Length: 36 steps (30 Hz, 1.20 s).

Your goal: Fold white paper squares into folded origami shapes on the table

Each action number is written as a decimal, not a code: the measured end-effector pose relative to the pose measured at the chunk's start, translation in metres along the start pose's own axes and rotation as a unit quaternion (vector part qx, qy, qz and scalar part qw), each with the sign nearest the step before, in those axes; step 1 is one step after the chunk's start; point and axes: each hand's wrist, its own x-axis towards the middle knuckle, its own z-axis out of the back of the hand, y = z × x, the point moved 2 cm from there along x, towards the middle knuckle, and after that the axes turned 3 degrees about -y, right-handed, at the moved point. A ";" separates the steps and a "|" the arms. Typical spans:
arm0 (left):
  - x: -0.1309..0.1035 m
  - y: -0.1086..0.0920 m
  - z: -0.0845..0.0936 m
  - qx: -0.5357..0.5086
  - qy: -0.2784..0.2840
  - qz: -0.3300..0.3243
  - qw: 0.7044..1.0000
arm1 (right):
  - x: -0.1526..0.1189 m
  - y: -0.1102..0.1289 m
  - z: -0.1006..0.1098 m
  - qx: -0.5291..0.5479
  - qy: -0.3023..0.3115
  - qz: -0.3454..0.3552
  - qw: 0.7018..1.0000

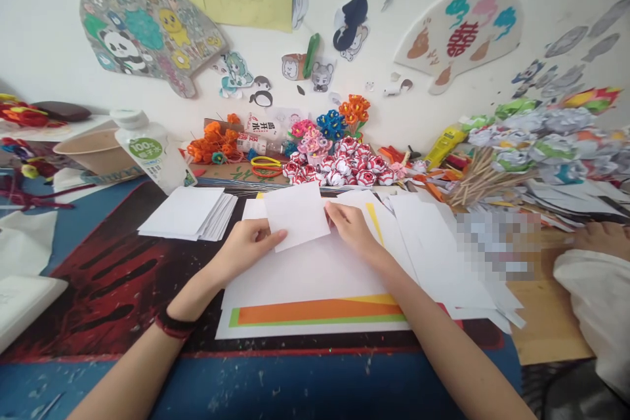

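A square of white paper (297, 215) is held up between my two hands, tilted above the pile below. My left hand (249, 243) pinches its lower left edge, thumb lying on the front. At the right edge, my right hand (348, 226) grips the square between thumb and fingers. Under them lie large white sheets (315, 275) with orange, yellow and green paper strips (315, 312) along the near side. To the left is a stack of white paper squares (184, 212), slightly fanned out.
Behind stand red-and-white paper flowers (344, 164), scissors with a yellow and orange handle (266, 167) and a white bottle (152, 151). More white sheets (438, 256) and paper flowers on sticks (531, 131) are at the right. Another person's sleeve (600, 308) shows at the right edge.
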 end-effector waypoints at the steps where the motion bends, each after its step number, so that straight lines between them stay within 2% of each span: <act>1: -0.001 -0.001 0.001 0.000 -0.010 -0.003 1.000 | -0.001 0.003 -0.001 0.034 0.013 -0.001 0.999; 8: 0.000 -0.002 0.000 -0.031 -0.084 -0.016 0.996 | -0.005 0.005 -0.007 0.106 0.121 -0.057 0.985; 12: 0.001 0.005 -0.002 -0.068 -0.114 0.001 0.991 | -0.005 0.006 -0.007 0.106 0.146 -0.061 0.982; 15: 0.001 0.012 0.003 -0.099 -0.155 0.014 0.983 | -0.003 0.006 -0.002 0.057 0.097 -0.027 0.993; 18: 0.002 0.018 0.010 -0.129 -0.203 0.041 0.970 | -0.001 0.002 0.009 -0.121 -0.015 0.028 0.992; 20: 0.003 0.019 0.013 -0.143 -0.201 0.058 0.967 | 0.000 -0.004 0.015 -0.248 -0.057 0.057 0.965; 23: 0.002 0.016 0.012 -0.151 -0.179 0.066 0.970 | 0.001 -0.014 0.021 -0.324 -0.036 0.073 0.942; 29: 0.002 0.006 0.009 -0.127 -0.137 0.045 0.981 | 0.007 -0.021 0.028 -0.284 0.000 0.076 0.956; 36: 0.011 0.000 0.002 -0.108 -0.102 0.036 0.988 | 0.015 -0.026 0.035 -0.277 0.028 0.042 0.960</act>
